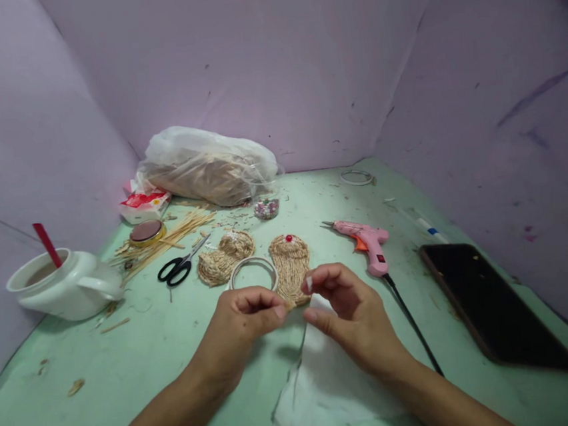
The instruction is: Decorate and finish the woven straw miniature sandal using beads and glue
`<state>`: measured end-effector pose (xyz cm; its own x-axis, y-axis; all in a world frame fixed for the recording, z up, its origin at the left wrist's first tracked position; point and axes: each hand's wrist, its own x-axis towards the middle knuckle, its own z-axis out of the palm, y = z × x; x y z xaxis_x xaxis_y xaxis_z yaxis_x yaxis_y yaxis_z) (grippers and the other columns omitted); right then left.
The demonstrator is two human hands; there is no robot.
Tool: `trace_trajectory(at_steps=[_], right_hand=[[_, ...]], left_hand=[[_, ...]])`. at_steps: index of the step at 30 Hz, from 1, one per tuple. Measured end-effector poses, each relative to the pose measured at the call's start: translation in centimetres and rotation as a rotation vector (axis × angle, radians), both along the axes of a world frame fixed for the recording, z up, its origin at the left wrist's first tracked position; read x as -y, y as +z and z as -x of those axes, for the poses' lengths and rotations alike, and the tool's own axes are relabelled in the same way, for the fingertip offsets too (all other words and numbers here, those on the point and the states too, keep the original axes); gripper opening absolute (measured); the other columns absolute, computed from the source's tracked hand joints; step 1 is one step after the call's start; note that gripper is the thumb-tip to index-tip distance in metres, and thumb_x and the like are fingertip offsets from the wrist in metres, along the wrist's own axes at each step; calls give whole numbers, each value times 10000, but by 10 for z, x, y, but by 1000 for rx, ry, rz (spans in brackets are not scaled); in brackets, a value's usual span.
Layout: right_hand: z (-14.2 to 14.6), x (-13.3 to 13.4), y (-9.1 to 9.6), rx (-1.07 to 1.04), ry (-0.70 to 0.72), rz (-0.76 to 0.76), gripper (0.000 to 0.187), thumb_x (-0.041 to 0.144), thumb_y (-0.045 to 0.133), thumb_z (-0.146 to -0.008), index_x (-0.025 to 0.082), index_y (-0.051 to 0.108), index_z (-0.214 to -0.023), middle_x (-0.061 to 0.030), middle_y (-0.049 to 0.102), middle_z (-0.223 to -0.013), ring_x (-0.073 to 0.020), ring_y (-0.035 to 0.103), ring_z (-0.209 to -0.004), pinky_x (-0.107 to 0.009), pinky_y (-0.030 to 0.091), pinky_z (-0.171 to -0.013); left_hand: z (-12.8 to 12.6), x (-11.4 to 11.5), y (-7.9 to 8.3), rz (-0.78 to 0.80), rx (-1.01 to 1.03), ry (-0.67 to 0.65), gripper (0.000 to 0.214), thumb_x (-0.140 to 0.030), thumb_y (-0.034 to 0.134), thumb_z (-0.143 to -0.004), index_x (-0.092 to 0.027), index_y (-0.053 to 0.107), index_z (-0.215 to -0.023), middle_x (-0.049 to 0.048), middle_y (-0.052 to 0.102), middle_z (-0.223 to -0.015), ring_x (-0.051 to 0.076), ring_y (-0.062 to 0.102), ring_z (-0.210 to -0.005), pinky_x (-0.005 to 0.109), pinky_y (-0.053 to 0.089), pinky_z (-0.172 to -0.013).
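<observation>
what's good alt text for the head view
Left hand pinches what looks like a tan bit; the open right hand has a white scrap at one finger. On the green table: woven pieces, white ring, scissors, glue gun, phone.

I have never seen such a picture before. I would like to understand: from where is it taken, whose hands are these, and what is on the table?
There is no robot here, only a person's two bare hands. The single picture comes from a camera worn on the head, looking forward and down. The left hand pinches a straw-coloured bit, too small to identify. The right hand is partly open, with a white bit at a fingertip. On the green table, a woven slipper-shaped piece with a red bead lies just beyond the hands, near a second woven piece and a white ring. Black-handled scissors lie to the left, a pink glue gun to the right, and a white cloth below the right hand.
</observation>
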<state>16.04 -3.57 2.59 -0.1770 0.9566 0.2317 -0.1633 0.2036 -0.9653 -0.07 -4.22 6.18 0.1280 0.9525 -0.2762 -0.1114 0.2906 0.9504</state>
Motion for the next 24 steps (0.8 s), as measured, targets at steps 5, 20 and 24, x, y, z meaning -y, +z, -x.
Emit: trace_trajectory(at_steps=[5,20,24], right_hand=[[10,0,3,-184,7,147,320,204,746,-606,230,508,-818,10,545,-819,-149,524,-826,-289,430,-781],[29,1,19,-606,189,608,306,134,799,-543,162,574,-748,37,564,-666,-59,491,-583,-157,400,-565],[27,0,16,-612,204,628,266,100,790,-550,162,596,-721,39,565,-653,-57,496,-582,-157,403,-574]], left_hand=[[-4,0,0,22,259,132,84,-183,701,-531,-153,672,-604,67,576,-1126,195,565,-890,321,452,-729],[-12,3,-10,7,414,101,30,-135,660,-598,-132,686,-612,100,537,-1195,296,409,-1174,326,361,-875],[-12,3,-9,-6,394,102,25,-137,657,-597,-132,682,-595,105,551,-1168,300,402,-1182,343,335,-918]])
